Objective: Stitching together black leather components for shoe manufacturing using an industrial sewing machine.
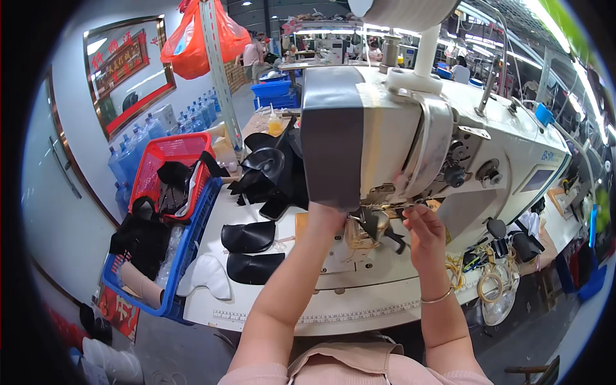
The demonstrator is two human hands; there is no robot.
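A white industrial sewing machine [398, 128] stands before me, its dark-grey-fronted head over the stitching area. Behind the lower edge of that head is my left hand [328, 217], its fingers hidden. My right hand [425, 232] is raised at the right of the needle area, thumb and fingertips pinched together. What they pinch is too small to make out. Between the two hands a small black leather piece [378, 226] hangs at the machine's post. Left of it, two curved black leather pieces [249, 237] lie on the white table [269, 308].
A heap of black leather parts [273, 167] lies at the table's back left. Beside the table are a blue crate [173, 282] and a red basket [172, 144]. A white shaped piece [206, 277] rests near the left edge. Tape rolls [491, 285] hang at the right.
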